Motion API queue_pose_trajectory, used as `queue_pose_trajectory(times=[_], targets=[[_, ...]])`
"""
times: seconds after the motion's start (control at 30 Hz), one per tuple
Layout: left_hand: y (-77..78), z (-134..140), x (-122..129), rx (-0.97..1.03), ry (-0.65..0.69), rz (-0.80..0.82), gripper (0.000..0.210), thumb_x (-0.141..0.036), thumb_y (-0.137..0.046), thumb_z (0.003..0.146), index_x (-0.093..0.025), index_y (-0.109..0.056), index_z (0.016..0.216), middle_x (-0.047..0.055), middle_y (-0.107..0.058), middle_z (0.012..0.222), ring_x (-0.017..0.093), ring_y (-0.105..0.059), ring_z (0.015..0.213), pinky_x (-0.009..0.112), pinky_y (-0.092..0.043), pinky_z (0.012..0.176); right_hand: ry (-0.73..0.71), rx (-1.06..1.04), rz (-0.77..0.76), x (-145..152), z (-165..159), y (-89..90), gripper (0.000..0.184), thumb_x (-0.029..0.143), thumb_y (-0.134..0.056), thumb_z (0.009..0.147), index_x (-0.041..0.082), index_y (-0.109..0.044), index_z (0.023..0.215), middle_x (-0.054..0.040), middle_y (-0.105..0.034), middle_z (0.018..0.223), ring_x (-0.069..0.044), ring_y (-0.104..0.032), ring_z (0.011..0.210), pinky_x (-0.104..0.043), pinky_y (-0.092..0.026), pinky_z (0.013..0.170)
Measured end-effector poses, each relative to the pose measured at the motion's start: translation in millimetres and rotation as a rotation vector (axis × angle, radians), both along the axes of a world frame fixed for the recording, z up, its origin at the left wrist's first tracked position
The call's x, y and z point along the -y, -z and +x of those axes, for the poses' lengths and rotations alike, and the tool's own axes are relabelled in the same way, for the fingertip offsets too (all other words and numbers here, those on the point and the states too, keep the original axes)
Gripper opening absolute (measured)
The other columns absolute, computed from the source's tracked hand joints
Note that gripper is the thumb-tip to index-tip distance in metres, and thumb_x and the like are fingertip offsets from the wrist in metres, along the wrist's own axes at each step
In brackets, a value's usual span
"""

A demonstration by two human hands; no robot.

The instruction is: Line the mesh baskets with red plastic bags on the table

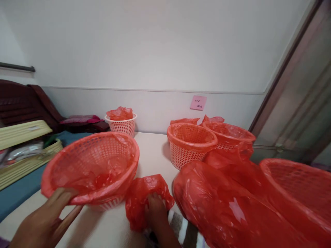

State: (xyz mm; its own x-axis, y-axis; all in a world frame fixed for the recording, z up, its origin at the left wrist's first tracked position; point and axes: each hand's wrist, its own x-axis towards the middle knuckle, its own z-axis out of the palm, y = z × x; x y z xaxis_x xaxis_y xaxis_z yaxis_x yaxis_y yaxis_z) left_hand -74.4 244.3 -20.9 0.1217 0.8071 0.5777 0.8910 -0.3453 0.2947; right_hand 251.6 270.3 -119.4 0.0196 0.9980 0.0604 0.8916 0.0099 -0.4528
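Note:
My left hand (pixel 45 215) grips the near rim of a white mesh basket (pixel 111 204), with fingers over the edge and the thumb below. A red plastic bag (pixel 93 155) lines this basket and is folded over its rim. The basket tilts, its mouth facing me. Beside it, my right hand (pixel 156 205) is closed on a crumpled red plastic bag (pixel 138 199) low over the white table (pixel 152 151). The bag's folds partly hide the fingers.
Lined baskets (pixel 181 151) stand at the right, near a large heap of red bags (pixel 219 199). Another white basket (pixel 122 126) with a red bag inside stands at the back. A striped cloth (pixel 182 227) lies in front; a pink note (pixel 198 102) is on the wall.

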Motion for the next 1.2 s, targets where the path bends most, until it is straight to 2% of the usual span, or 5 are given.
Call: queue_pose_trajectory(times=[0.2, 0.43, 0.67, 1.03, 1.2], targets=[[-28.2, 32, 41, -0.244, 0.072, 0.252, 0.021, -0.045, -0.056, 0.083, -0.037, -0.062, 0.102, -0.002, -0.076, 0.094, 0.023, -0.074, 0.078, 0.029, -0.06, 0.063, 0.022, 0.003, 0.012, -1, 5, -3.8, 0.025, 0.016, -0.045, 0.083, 0.016, -0.065, 0.097, -0.0126, -0.067, 0.104, -0.03, -0.06, 0.102, -0.041, -0.042, 0.084], [-26.2, -1, 49, -0.126, 0.056, -0.032, 0.042, -0.049, -0.069, 0.074, -0.041, -0.061, 0.115, -0.003, -0.071, 0.115, 0.022, -0.071, 0.097, 0.024, -0.059, 0.075, 0.036, -0.021, 0.043, 4, 0, -12.3, 0.028, 0.018, -0.044, 0.085, 0.017, -0.064, 0.104, -0.0126, -0.064, 0.109, -0.029, -0.057, 0.106, -0.04, -0.041, 0.087], [-50.8, 4, 56, 0.248, -0.036, -0.16, 0.032, -0.056, -0.055, 0.081, -0.038, -0.066, 0.106, 0.0, -0.071, 0.108, 0.022, -0.069, 0.094, 0.029, -0.06, 0.073, 0.03, -0.044, 0.055, 3, -6, -19.2, 0.035, 0.014, -0.037, 0.088, 0.012, -0.064, 0.11, -0.0138, -0.064, 0.112, -0.026, -0.057, 0.108, -0.035, -0.038, 0.097], [-56.8, 5, 30, 0.742, -0.109, -0.258, 0.049, -0.061, -0.062, 0.076, -0.028, -0.058, 0.113, 0.005, -0.058, 0.125, 0.021, -0.066, 0.095, 0.032, -0.06, 0.072, -0.095, 0.049, -0.044, 13, -9, -1.7, 0.032, 0.016, -0.049, 0.08, 0.014, -0.068, 0.107, -0.0187, -0.066, 0.115, -0.034, -0.06, 0.109, -0.044, -0.044, 0.09], [-71.4, 9, 12, 0.997, -0.252, -0.273, 0.048, -0.051, -0.068, 0.077, -0.024, -0.054, 0.115, 0.004, -0.064, 0.101, 0.019, -0.065, 0.09, 0.029, -0.059, 0.067, -0.056, 0.06, -0.011, 15, -11, -9.5, 0.033, 0.017, -0.047, 0.083, 0.015, -0.066, 0.109, -0.0181, -0.064, 0.117, -0.034, -0.058, 0.11, -0.045, -0.043, 0.089]])
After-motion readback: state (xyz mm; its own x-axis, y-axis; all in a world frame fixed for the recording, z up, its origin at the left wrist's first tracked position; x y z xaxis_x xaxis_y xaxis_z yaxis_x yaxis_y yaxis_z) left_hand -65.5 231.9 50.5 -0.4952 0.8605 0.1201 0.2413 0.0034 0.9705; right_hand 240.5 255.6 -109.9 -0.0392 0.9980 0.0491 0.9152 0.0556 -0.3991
